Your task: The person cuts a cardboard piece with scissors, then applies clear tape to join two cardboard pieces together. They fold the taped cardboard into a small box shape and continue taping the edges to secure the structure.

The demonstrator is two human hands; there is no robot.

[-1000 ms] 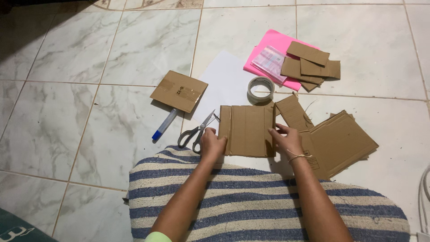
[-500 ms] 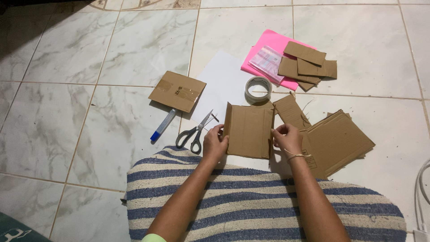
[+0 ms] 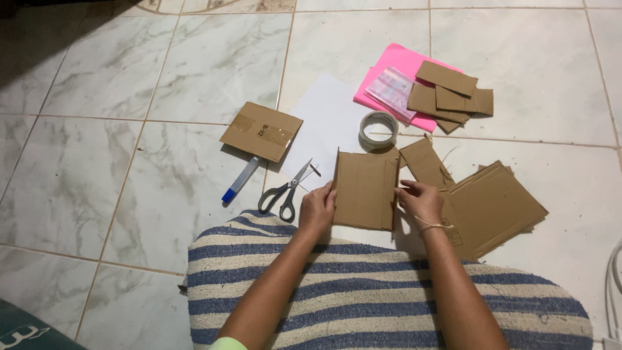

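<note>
A brown corrugated cardboard panel (image 3: 365,189) with its two side edges folded up lies on the floor in front of me. My left hand (image 3: 317,209) grips its lower left edge. My right hand (image 3: 421,199) presses on its right folded flap, with a string band on the wrist. Grey-handled scissors (image 3: 285,192) lie just left of my left hand. A roll of clear tape (image 3: 379,129) sits right behind the panel.
A striped blue and cream rug (image 3: 363,291) lies under my arms. A large cardboard sheet (image 3: 495,209) is at the right, a taped cardboard square (image 3: 262,131) and blue marker (image 3: 240,179) at the left. White paper (image 3: 327,123), pink paper (image 3: 395,74) and cardboard scraps (image 3: 450,94) lie farther back.
The panel's left section has been folded up, so the piece looks narrower. Both hands stay at its sides and have shifted slightly.
</note>
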